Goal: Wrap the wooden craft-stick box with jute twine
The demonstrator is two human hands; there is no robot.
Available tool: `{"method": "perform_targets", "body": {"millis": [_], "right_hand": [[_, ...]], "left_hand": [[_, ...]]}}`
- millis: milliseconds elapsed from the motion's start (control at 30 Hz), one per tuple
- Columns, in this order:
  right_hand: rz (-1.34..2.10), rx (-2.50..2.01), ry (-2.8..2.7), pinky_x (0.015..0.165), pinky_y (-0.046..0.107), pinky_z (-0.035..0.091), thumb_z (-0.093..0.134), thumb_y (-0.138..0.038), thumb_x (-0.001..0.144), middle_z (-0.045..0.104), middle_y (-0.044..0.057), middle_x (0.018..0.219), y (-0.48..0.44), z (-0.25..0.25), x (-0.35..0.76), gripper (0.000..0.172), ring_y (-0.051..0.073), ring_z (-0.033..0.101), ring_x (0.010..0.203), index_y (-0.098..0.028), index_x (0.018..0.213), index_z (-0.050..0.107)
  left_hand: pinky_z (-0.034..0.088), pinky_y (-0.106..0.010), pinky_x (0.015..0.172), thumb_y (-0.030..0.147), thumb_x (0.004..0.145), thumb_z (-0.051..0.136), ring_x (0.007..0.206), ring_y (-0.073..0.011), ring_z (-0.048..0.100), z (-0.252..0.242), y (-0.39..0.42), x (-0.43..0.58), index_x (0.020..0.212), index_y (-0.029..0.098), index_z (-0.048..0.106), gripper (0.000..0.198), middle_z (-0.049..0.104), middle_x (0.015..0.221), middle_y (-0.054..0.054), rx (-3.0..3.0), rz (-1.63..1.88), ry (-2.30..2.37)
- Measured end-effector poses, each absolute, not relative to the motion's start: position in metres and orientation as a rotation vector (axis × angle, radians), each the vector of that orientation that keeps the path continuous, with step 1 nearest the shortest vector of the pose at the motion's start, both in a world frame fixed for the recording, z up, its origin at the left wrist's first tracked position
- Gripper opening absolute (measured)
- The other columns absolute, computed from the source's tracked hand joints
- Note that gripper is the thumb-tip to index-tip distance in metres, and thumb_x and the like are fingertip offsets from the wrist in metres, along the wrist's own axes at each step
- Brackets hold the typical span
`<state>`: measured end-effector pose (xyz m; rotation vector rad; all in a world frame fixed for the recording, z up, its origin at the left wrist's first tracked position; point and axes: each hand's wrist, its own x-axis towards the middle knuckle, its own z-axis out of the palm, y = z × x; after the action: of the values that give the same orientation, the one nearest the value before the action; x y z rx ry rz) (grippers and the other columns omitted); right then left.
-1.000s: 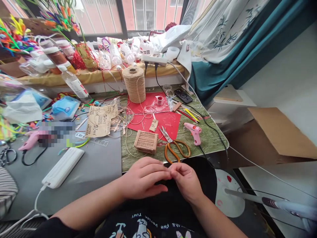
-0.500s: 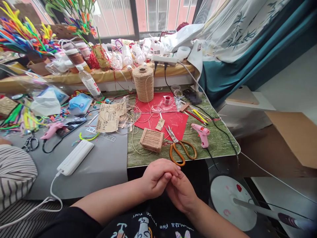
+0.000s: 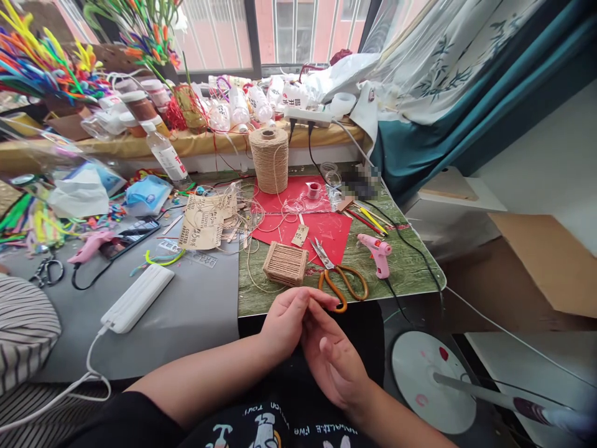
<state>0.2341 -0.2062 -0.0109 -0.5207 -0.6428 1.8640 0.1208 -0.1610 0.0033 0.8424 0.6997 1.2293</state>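
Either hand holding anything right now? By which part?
Cannot tell: left hand curls over the fingertips of the right hand; nothing shows between them.

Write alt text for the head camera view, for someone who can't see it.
A person's left hand and right hand meet at the near edge of a cluttered craft table. Just beyond lie a twine-wrapped box, orange-handled scissors and a pink glue gun.

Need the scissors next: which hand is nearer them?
Left. The left hand has fingertips just short of the scissors; the right hand lies farther back toward the body, palm open.
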Motion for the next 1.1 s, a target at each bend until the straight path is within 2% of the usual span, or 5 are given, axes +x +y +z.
{"method": "perform_targets", "body": {"millis": [233,667,800,967,1100], "right_hand": [[1.953,-0.478,-0.549,0.118,0.053,0.042,0.077,-0.052,0.088,0.067,-0.001,0.146,-0.199,-0.012,0.234,0.041,0.029,0.054,0.141,-0.046,0.128,0.074],[1.981,-0.420,-0.978,0.116,0.049,0.044,0.088,-0.036,0.081,0.070,0.003,0.137,-0.183,-0.040,0.239,0.044,0.028,0.062,0.130,-0.040,0.124,0.077],[1.820,-0.549,-1.132,0.083,0.034,0.055,0.088,-0.021,0.082,0.073,0.003,0.093,-0.158,-0.027,0.252,0.012,0.019,0.068,0.086,-0.028,0.088,0.080],[1.597,-0.732,-1.041,0.062,0.026,0.046,0.081,-0.029,0.091,0.058,-0.004,0.070,-0.125,-0.030,0.264,0.024,0.012,0.053,0.061,-0.023,0.077,0.062],[1.283,-0.932,-1.217,0.096,0.040,0.056,0.076,-0.032,0.093,0.068,0.009,0.120,-0.108,-0.034,0.265,0.031,0.023,0.067,0.108,-0.026,0.122,0.065]], "left_hand": [[0.055,-0.040,0.106,0.041,0.101,0.064,0.119,-0.0247,0.072,-0.004,-0.163,0.100,0.127,0.028,0.075,0.031,0.078,0.123,-0.009,0.987,1.120,0.673],[0.054,-0.035,0.072,0.052,0.098,0.064,0.070,-0.0196,0.066,0.004,-0.165,0.105,0.062,0.021,0.067,0.048,0.067,0.060,-0.005,0.758,1.368,0.858],[0.057,-0.032,0.066,0.040,0.086,0.083,0.066,-0.0164,0.069,0.006,-0.162,0.073,0.103,0.022,0.080,0.025,0.081,0.092,-0.008,0.895,1.411,1.044],[0.052,-0.026,0.063,0.048,0.098,0.068,0.050,-0.0100,0.054,-0.005,-0.131,0.020,0.069,0.019,0.070,0.041,0.053,0.048,0.004,1.039,1.749,1.400],[0.056,-0.037,0.098,0.036,0.077,0.091,0.113,-0.0236,0.071,-0.014,-0.108,-0.007,0.126,0.027,0.071,0.053,0.076,0.120,-0.009,1.363,1.491,1.344]]}}
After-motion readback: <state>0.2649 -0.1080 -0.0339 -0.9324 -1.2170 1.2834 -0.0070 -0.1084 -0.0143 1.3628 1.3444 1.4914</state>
